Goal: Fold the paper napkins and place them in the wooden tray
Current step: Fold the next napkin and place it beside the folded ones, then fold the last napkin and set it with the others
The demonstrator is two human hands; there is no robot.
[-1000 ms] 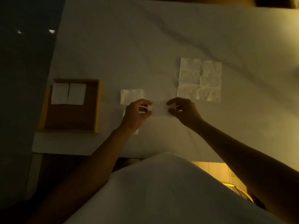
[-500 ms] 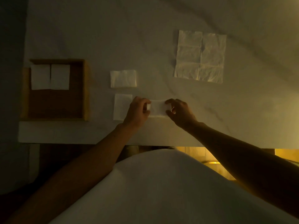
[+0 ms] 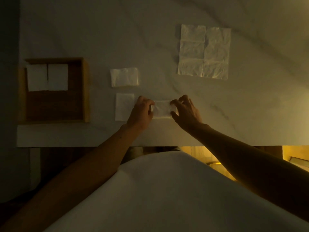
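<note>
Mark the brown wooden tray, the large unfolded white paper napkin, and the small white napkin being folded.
brown wooden tray (image 3: 86, 91): head view, right wall.
large unfolded white paper napkin (image 3: 204, 51): head view, centre crease.
small white napkin being folded (image 3: 161, 109): head view, bare middle.

no readable text anywhere (lighting is dim).

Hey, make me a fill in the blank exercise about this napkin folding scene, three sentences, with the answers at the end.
The wooden tray holds ___ folded napkins. The left hand and the right hand pinch opposite ends of ___ napkin. The unfolded napkin lies beyond the ___ hand.
Missing words: two; one; right.
</note>
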